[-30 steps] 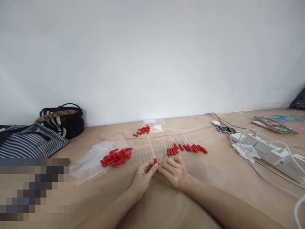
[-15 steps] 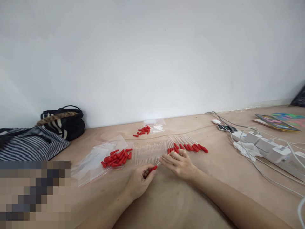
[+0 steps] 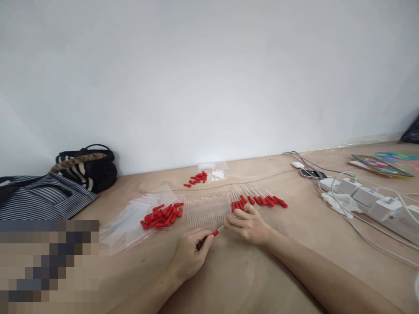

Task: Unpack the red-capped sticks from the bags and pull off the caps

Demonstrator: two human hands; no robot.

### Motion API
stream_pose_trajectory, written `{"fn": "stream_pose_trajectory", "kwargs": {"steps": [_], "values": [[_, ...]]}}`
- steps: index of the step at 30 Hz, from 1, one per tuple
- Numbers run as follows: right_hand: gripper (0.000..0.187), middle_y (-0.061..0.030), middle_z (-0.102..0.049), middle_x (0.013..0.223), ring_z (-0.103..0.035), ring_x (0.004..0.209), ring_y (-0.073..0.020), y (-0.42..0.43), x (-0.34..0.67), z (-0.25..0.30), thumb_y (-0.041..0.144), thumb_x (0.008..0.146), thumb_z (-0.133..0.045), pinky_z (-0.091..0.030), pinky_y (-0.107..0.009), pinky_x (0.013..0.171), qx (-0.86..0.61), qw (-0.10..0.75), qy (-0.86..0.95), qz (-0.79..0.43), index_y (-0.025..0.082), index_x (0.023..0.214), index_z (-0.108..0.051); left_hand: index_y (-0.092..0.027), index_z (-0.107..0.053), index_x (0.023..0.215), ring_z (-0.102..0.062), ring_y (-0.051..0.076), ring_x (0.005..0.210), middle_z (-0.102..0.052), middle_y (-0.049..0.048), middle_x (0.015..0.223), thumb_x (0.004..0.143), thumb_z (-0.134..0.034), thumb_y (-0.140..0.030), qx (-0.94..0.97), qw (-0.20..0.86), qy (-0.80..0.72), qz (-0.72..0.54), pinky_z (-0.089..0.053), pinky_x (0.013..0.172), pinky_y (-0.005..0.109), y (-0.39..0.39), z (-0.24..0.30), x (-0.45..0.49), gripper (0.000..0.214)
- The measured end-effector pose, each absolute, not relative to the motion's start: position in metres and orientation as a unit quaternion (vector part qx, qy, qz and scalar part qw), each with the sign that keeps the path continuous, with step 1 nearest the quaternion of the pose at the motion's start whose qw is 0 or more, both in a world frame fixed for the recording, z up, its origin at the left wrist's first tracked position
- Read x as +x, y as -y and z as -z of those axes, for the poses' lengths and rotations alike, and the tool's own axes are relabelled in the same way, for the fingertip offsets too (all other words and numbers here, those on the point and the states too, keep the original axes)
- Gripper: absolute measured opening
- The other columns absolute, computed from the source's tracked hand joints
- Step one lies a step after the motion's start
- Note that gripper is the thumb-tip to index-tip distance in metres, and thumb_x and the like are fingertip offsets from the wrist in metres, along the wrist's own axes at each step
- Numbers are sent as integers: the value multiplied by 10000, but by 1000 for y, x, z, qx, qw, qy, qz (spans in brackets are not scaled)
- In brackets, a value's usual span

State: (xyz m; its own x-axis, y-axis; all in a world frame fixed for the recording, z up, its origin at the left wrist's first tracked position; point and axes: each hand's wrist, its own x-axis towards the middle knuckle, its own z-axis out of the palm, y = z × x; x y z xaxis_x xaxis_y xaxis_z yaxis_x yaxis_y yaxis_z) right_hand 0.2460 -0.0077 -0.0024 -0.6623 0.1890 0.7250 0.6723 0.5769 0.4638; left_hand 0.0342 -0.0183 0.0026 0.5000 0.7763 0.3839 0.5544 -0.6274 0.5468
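My left hand [image 3: 191, 253] is closed around the red bulb end of a thin clear pipette [image 3: 216, 231]. My right hand [image 3: 250, 224] pinches the clear stem of the same pipette at its other end. Just beyond my hands lies a row of bare clear stems [image 3: 207, 210]. To its right lies a row of finished pipettes with red bulbs [image 3: 260, 200]. A heap of loose red bulbs [image 3: 162, 216] rests on a clear plastic bag [image 3: 131, 218] at the left.
More red bulbs [image 3: 196, 179] and a small clear bag [image 3: 214, 171] lie near the wall. Striped bags [image 3: 65, 179] sit at the left. A power strip with chargers and cables [image 3: 369, 198], a phone [image 3: 310, 174] and colourful books [image 3: 382, 163] are at the right.
My hands have drawn apart and towards me. The pipette, held upright between them a second ago, now lies nearly flat between the two hands.
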Motion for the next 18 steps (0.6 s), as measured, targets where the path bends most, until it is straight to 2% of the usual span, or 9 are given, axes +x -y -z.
{"fn": "stream_pose_trajectory", "kwargs": {"steps": [6,13,18], "values": [[204,31,-574,686,-391,684,-106,5,248,3,126,878,-421,-216,-308,627,-255,325,832,371,188,814,-604,-167,-606,673,-448,104,501,-493,-14,542,863,-386,-275,852,176,-393,-298,-316,494,208,20,-1,34,310],[213,29,-588,730,-410,701,-104,2,251,6,135,878,-410,-225,-310,653,-254,286,839,387,222,841,-601,-168,-607,659,-437,109,507,-483,-11,542,855,-378,-305,845,202,-406,-282,-304,503,217,22,-3,34,331],[223,26,-602,749,-426,729,-105,1,251,10,129,876,-405,-232,-311,657,-254,295,833,392,228,880,-605,-170,-541,551,-402,109,494,-440,-21,502,826,-390,-300,834,235,-407,-291,-288,493,219,22,-9,37,340]]}}
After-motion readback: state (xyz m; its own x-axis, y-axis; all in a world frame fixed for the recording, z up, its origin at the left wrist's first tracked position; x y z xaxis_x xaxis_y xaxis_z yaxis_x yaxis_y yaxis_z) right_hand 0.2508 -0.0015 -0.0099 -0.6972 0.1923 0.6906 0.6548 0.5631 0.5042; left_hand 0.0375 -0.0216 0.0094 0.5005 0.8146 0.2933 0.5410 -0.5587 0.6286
